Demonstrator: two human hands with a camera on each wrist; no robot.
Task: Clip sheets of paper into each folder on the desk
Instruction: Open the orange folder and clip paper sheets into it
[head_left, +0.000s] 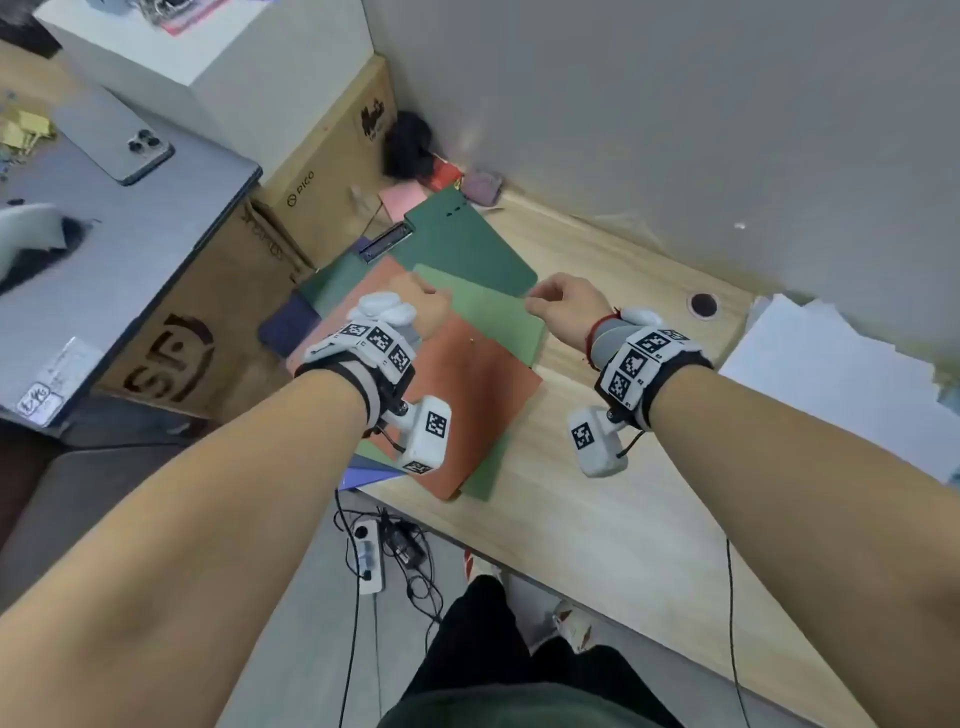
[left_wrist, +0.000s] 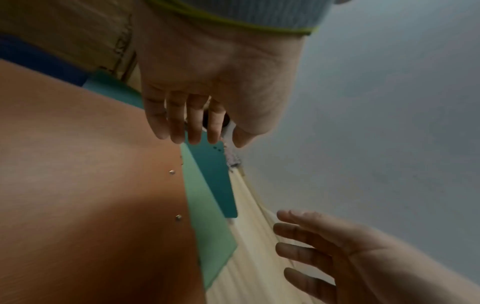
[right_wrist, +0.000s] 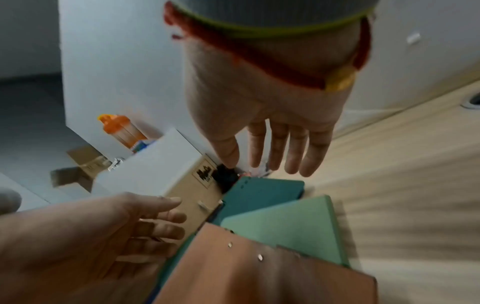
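Hovering with fingers loosely spread, both hands (right_wrist: 275, 127) (left_wrist: 215, 88) hold nothing over seemingly closed stacked folders (head_left: 483, 374).

Matt orange folder (head_left: 470, 395) with small shiny metal rivets (right_wrist: 260, 257), on pale wood-grain desk (head_left: 597, 519).

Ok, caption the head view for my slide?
Both hands, left and right, hover open above a fanned pile of folders on the desk.

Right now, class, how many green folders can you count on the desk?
3 at least. A dark green folder lies farthest back by the wall, a light green folder sits on the orange folder, and another green folder peeks from under it. More may be hidden.
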